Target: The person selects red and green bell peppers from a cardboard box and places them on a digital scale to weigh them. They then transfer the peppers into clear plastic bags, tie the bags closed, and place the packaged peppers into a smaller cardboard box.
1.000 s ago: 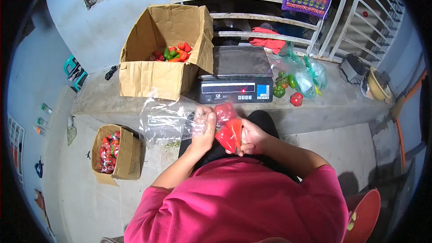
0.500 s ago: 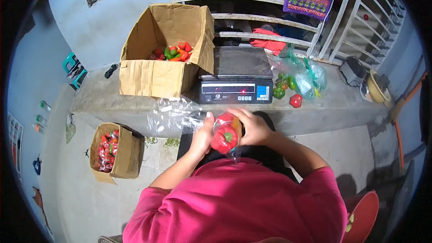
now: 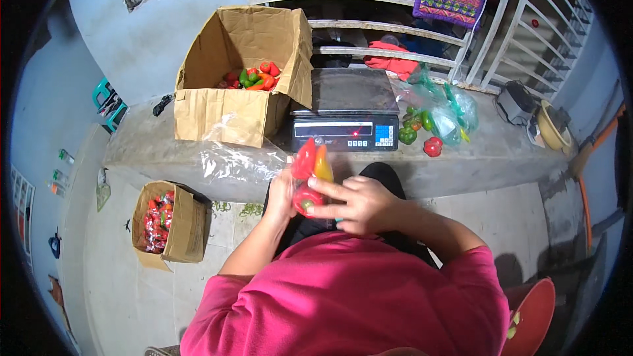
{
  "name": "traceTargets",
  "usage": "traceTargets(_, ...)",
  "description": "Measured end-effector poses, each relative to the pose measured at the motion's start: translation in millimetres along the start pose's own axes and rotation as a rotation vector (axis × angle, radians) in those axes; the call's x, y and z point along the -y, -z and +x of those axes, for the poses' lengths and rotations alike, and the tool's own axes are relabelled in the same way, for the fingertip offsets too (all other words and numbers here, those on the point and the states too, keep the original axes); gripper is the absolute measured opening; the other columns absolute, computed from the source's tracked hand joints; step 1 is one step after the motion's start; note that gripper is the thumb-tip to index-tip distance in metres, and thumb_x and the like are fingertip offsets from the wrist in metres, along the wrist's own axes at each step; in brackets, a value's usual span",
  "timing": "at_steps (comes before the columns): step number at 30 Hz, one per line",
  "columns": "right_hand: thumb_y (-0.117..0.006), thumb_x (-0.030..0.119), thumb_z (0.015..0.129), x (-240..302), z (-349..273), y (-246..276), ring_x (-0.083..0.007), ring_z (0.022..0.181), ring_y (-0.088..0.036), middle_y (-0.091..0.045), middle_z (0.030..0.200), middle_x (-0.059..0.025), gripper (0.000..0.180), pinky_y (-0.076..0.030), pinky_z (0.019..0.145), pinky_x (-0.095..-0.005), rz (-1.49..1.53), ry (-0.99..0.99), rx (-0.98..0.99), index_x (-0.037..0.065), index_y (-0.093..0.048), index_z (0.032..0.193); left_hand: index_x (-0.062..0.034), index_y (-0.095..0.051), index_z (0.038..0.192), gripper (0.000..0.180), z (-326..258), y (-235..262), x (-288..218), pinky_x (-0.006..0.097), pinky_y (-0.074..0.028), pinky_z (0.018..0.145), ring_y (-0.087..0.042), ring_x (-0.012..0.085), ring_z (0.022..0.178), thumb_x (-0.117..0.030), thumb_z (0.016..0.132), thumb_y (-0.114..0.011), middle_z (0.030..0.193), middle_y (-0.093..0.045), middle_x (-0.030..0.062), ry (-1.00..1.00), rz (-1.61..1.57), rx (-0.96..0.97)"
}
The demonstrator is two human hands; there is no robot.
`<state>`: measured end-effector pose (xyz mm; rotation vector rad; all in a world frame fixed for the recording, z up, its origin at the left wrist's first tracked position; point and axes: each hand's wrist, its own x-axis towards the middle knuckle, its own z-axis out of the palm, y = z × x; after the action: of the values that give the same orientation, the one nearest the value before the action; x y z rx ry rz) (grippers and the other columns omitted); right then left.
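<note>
In front of my lap I hold a small bundle of bell peppers, two red ones (image 3: 304,159) and a yellow one (image 3: 323,165), wrapped in clear film or a clear bag. The lower red pepper shows its green stem. My left hand (image 3: 283,192) grips the bundle from the left, its fingers partly hidden behind it. My right hand (image 3: 366,204) presses its fingers against the lower red pepper from the right. Loose clear plastic (image 3: 241,163) trails left from the bundle, over the ledge edge.
On the concrete ledge (image 3: 155,135) stand a cardboard box (image 3: 221,112) of red and green peppers and a digital scale (image 3: 346,99). Right of it lie loose peppers (image 3: 409,134) and plastic bags (image 3: 448,118). A smaller box (image 3: 184,231) of wrapped peppers is on the floor; a red tub (image 3: 537,310) stands lower right.
The bundle has shifted slightly left and turned, so the yellow pepper shows more. My right hand has moved down from the bundle's top to its lower right side. The loose plastic has swung left.
</note>
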<state>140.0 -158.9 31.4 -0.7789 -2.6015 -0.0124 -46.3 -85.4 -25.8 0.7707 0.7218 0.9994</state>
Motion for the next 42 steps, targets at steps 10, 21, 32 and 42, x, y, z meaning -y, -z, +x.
traceTargets(10, -0.062, 0.042, 0.076, -27.9, -24.2, -59.3, -0.0228, 0.077, -0.060, -0.051, 0.112, -0.0160, 0.065, -0.051, 0.066, -0.0319, 0.640, -0.588, -0.296, 0.007, -0.040, 0.126, -0.0016, -0.054, 0.094, 0.032, -11.0, -5.9, 17.4, 0.031, -0.043, 0.073, -0.054, 0.0198, 0.080, -0.030, 0.093, -0.041, 0.090, -0.057, 0.0100, -0.161, 0.610, -0.158)
traceTargets(21, -0.040, 0.038, 0.091, -43.9, -29.7, -99.7, -0.0102, 0.058, -0.051, -0.055, 0.073, -0.0056, 0.035, -0.043, 0.059, -0.0245, 1.584, -0.970, -0.266, 0.006, -0.053, 0.097, -0.0025, -0.054, 0.086, 0.028, -3.7, -11.4, -8.4, 0.036, -0.039, 0.079, -0.051, 0.0265, 0.085, -0.027, 0.092, -0.041, 0.090, -0.054, 0.0150, -0.771, 1.017, 0.339)
traceTargets(32, -0.040, 0.028, 0.092, -64.7, -6.8, -19.9, -0.0122, 0.057, -0.048, -0.047, 0.062, -0.0018, 0.028, -0.043, 0.056, -0.0272, 1.726, -0.861, -0.719, 0.009, -0.048, 0.074, -0.0035, -0.059, 0.065, 0.044, -4.9, -0.8, 4.6, 0.029, -0.043, 0.060, -0.053, 0.0125, 0.063, -0.038, 0.090, -0.047, 0.062, -0.057, 0.0035, -0.087, 0.987, 0.630)
traceTargets(42, -0.059, 0.043, 0.077, 20.1, 22.1, -0.1, -0.0259, 0.084, -0.056, -0.057, 0.096, -0.0100, 0.048, -0.042, 0.079, -0.0406, 0.115, 0.007, -0.344, 0.012, -0.052, 0.114, -0.0045, -0.063, 0.073, 0.030, 12.6, 6.0, 4.5, 0.033, -0.044, 0.064, -0.055, 0.0189, 0.068, -0.032, 0.081, -0.056, 0.068, -0.058, 0.0064, -0.257, 0.853, 0.755)
